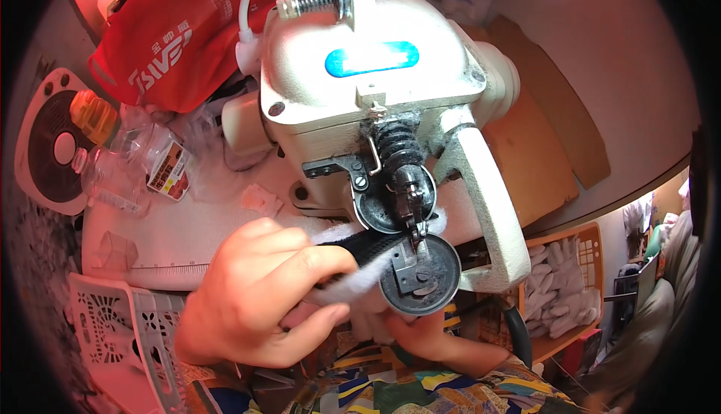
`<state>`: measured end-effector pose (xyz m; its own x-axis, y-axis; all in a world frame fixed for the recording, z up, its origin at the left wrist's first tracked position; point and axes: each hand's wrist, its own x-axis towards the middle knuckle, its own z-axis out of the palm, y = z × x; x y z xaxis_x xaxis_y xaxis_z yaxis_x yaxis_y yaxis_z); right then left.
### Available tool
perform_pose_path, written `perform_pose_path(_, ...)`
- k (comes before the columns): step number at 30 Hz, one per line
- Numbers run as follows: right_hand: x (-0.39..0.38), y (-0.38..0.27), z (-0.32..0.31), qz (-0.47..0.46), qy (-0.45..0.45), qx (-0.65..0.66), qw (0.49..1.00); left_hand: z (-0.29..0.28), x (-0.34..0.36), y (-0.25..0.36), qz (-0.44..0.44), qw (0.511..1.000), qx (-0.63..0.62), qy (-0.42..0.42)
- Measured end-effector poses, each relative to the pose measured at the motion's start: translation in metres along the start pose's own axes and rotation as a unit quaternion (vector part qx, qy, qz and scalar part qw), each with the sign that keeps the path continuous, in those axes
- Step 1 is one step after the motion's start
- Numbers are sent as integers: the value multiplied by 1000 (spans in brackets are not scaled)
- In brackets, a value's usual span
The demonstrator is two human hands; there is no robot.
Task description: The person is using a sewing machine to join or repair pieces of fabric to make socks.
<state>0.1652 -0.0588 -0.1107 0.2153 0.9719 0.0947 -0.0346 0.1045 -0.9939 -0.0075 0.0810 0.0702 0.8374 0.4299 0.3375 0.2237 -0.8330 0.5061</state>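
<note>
My left hand (263, 298) is closed on a strip of white fuzzy fabric with a black layer (359, 252), left of the sewing machine's discs. The fabric runs to the lower metal disc (420, 271) and the upper disc assembly (383, 207) of the cream sewing machine (364, 31). My right hand (398, 328) is below the lower disc, beside pale material; its fingers are mostly hidden by the disc and fabric, so I cannot tell what it holds.
A red bag (169, 46), plastic bottles (109, 174) and a fan-like object (52, 144) lie left. A white crate (128, 305) is lower left, an orange basket of white pieces (559, 283) lower right, cardboard (563, 125) behind the machine's curved arm (492, 207).
</note>
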Motion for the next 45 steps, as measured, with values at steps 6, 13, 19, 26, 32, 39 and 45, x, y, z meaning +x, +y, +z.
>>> perform_pose_path(6, 5, -4, 0, -19, -10, 0, 1000, 8, -7, -36, 36, 981, -192, 12)
perform_pose_path(13, 9, -6, -9, -24, -40, -76, 996, 16, -21, -37, 11, 993, 5, 118)
perform_pose_path(19, 2, 5, -15, -41, -17, -116, 992, 23, -22, -34, 47, 980, 65, 184)
perform_pose_path(26, 7, 18, -20, -86, 41, -83, 992, 39, -7, -28, 101, 961, 92, 241)
perform_pose_path(32, 6, 3, -31, -21, -10, 39, 999, 47, 2, -19, 70, 967, 66, 236)
perform_pose_path(39, 11, -13, -32, -81, -40, -51, 995, 39, -2, -5, 23, 975, 130, 179)
perform_pose_path(45, 10, 0, -34, -71, -54, -31, 996, 14, 1, 5, -17, 993, 96, 61)
